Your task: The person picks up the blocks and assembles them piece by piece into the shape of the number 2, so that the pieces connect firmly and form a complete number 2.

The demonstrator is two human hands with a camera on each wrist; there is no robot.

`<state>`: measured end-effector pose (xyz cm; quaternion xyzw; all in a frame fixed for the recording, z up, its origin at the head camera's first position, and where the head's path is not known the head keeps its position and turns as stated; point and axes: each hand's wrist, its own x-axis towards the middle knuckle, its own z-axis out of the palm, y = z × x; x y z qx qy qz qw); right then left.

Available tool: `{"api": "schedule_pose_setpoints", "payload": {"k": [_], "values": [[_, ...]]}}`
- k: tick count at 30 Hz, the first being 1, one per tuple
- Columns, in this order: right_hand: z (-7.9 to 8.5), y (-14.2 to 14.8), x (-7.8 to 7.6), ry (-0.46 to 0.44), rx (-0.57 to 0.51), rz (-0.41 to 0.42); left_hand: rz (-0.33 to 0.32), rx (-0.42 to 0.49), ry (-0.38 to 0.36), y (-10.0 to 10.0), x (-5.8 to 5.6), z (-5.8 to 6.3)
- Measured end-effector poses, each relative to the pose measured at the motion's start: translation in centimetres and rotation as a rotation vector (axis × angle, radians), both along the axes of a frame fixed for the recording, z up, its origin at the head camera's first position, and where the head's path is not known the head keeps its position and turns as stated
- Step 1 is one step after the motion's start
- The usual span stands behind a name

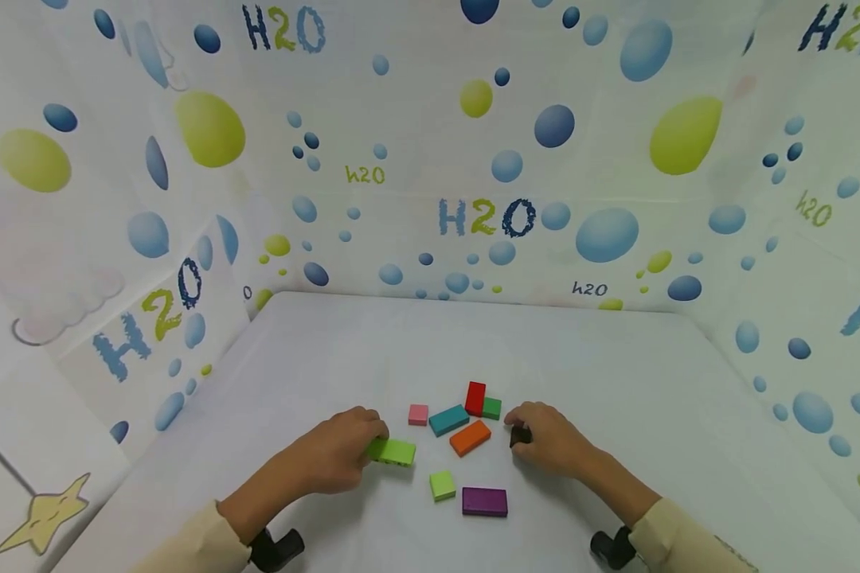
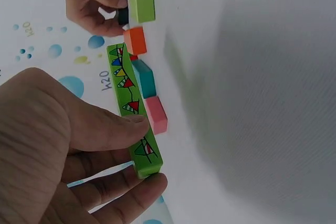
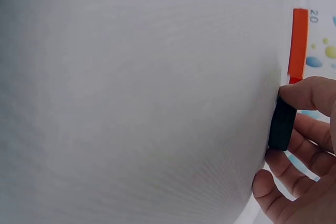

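White cloth (image 1: pixel 580 350): flanking the orange block (image 1: pixel 470 438), left hand (image 1: pixel 338 450) end-pinches a probably lightweight lime bar (image 1: pixel 396 454), right hand (image 1: pixel 555 439) a dark block (image 3: pixel 282 125).

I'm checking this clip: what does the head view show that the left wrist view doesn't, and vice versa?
Only the head view: the small mid-green rectangular block, cream fabric sleeves, yellow star drawing.

Only the left wrist view, legibly: coloured pennant drawings along the long bright-green block; the head view shows faint marks.

Both: that block in the left hand, a black block in the right hand, plus the small lime-green block and rectangular orange block, teal block, pink block, purple block and red block.
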<state>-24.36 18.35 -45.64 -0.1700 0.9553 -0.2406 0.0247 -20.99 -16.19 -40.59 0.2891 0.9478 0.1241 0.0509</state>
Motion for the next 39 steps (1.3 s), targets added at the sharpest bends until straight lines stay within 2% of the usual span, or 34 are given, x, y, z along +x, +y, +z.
{"api": "schedule_pose_setpoints", "payload": {"k": [6,12,22,32,39], "values": [[0.0,0.4,0.0,-0.015,0.015,-0.025,-0.056,-0.009,0.013,0.6,1.2,0.0],[0.4,0.8,0.3,-0.016,0.031,-0.026,-0.106,-0.018,-0.004,1.3,2.2,-0.1],[0.2,0.8,0.4,-0.021,0.068,0.004,-0.156,-0.026,-0.007,1.7,3.9,-1.1],[0.5,1.7,2.0,0.007,0.165,0.007,-0.169,-0.069,-0.032,2.9,4.0,-1.7],[0.9,2.1,3.3,0.013,0.159,0.041,-0.162,-0.091,-0.037,3.7,3.6,-2.2]]}}
